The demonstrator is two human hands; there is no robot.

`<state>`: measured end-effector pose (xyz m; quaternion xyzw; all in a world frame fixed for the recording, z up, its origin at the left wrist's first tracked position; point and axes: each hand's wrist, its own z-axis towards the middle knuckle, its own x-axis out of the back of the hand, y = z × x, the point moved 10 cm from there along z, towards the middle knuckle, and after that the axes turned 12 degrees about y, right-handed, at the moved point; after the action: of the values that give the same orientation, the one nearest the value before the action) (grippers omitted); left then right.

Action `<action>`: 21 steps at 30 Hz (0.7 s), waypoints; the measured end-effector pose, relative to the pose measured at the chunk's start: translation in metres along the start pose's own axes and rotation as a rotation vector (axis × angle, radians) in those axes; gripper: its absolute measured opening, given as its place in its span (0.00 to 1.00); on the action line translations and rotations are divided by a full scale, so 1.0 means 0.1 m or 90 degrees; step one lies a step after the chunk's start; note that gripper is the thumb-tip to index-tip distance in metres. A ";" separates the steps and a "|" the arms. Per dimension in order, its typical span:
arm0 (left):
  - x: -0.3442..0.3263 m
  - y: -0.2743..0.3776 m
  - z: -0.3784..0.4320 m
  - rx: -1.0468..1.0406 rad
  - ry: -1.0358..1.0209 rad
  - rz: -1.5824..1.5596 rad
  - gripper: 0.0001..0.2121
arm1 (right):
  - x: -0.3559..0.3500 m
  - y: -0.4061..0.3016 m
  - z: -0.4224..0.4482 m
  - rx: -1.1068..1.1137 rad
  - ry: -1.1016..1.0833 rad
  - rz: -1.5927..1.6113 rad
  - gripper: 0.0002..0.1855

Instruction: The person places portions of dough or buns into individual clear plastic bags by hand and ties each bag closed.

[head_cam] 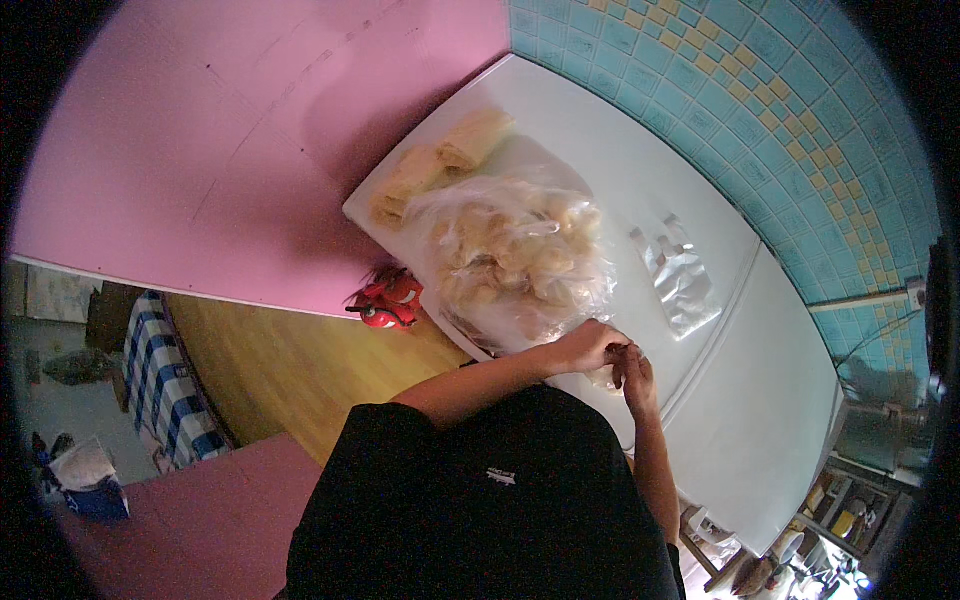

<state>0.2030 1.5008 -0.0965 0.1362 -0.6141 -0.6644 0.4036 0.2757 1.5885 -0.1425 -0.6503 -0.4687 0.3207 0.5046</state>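
My left hand (pixel 590 347) and my right hand (pixel 637 376) meet at the near edge of a white surface (pixel 637 150), with their fingertips pinched together. Whatever may be between the fingers is too small and dark to make out. A pale, crinkled thing (pixel 604 381) shows just under the hands; I cannot tell whether they hold it. Beyond my left hand lies a large clear plastic bag (pixel 517 255) full of pale yellow, curled pieces. Two pale yellow bundles (pixel 474 140) lie behind the bag, towards the far left edge. A silvery plastic packet (pixel 684 281) rests flat to its right.
A seam (pixel 720 330) crosses the white surface on the right. A pink wall (pixel 262 135) and a turquoise tiled wall (pixel 675 82) border it. Left of the bag sits a red object (pixel 391 301). A blue-and-white checked cloth (pixel 166 382) hangs farther left. Cluttered shelves (pixel 847 510) stand at lower right.
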 end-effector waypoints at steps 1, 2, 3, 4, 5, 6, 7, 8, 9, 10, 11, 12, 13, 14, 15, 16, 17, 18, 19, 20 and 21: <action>-0.03 -0.05 0.00 -0.012 0.008 0.053 0.12 | 0.03 0.07 0.01 -0.007 0.023 -0.009 0.24; -0.05 -0.11 0.01 -0.024 0.017 0.107 0.10 | 0.10 0.21 0.02 -0.013 0.045 -0.019 0.24; -0.08 -0.15 0.01 -0.032 0.026 0.160 0.09 | 0.17 0.34 0.04 -0.022 0.067 -0.029 0.25; -0.03 -0.05 0.00 -0.061 0.087 0.141 0.07 | 0.24 0.42 0.05 -0.050 0.091 -0.038 0.24; -0.02 0.02 -0.02 -0.092 0.101 0.149 0.07 | 0.30 0.46 0.06 -0.065 0.091 -0.029 0.23; 0.02 0.15 -0.03 -0.124 0.112 0.158 0.06 | 0.28 0.40 0.04 -0.063 0.059 -0.005 0.22; 0.05 0.25 -0.06 -0.156 0.123 0.167 0.06 | 0.26 0.35 0.03 -0.061 0.028 0.019 0.21; 0.08 0.24 -0.10 -0.159 0.132 0.167 0.05 | 0.22 0.31 0.03 -0.052 -0.015 0.068 0.20; 0.06 0.21 -0.12 -0.123 0.097 0.167 0.06 | 0.20 0.19 0.01 -0.063 -0.036 0.052 0.16; 0.04 0.22 -0.13 -0.088 0.060 0.165 0.06 | 0.29 0.25 0.02 -0.066 -0.038 0.021 0.13; 0.01 0.21 -0.14 -0.054 0.023 0.163 0.07 | 0.38 0.33 0.03 -0.069 -0.039 -0.009 0.10; -0.07 0.13 -0.14 0.000 -0.035 0.179 0.09 | 0.34 0.29 0.02 -0.076 -0.054 -0.010 0.09; -0.09 0.12 -0.15 0.009 -0.068 0.159 0.09 | 0.32 0.25 -0.01 -0.083 -0.069 -0.010 0.08; -0.12 0.10 -0.14 0.018 -0.102 0.139 0.10 | 0.30 0.21 -0.04 -0.090 -0.083 -0.010 0.08; -0.16 0.11 -0.10 0.021 -0.141 0.116 0.11 | 0.35 0.11 -0.06 -0.036 -0.053 -0.114 0.08; -0.08 0.14 -0.02 -0.010 -0.054 0.054 0.11 | 0.30 -0.03 -0.08 0.020 -0.032 -0.216 0.08; -0.02 0.13 0.08 -0.042 0.033 -0.009 0.11 | 0.24 -0.17 -0.12 0.077 -0.009 -0.318 0.08; 0.04 0.07 0.14 -0.073 0.120 -0.072 0.12 | 0.14 -0.44 -0.19 0.146 0.023 -0.433 0.07; -0.17 -0.12 0.18 -0.047 0.039 -0.077 0.13 | 0.10 -0.57 -0.24 0.340 0.064 -0.493 0.04; -0.32 -0.38 0.17 -0.015 -0.032 -0.076 0.14 | -0.02 -0.76 -0.31 0.483 0.094 -0.524 0.04; -0.43 -0.45 0.18 0.012 -0.114 -0.081 0.15 | -0.09 -0.92 -0.42 0.621 0.137 -0.555 0.04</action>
<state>0.2018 1.5408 -0.1478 0.1191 -0.6441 -0.6921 0.3030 0.2834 1.5696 -0.0428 -0.1263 -0.4368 0.1963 0.8687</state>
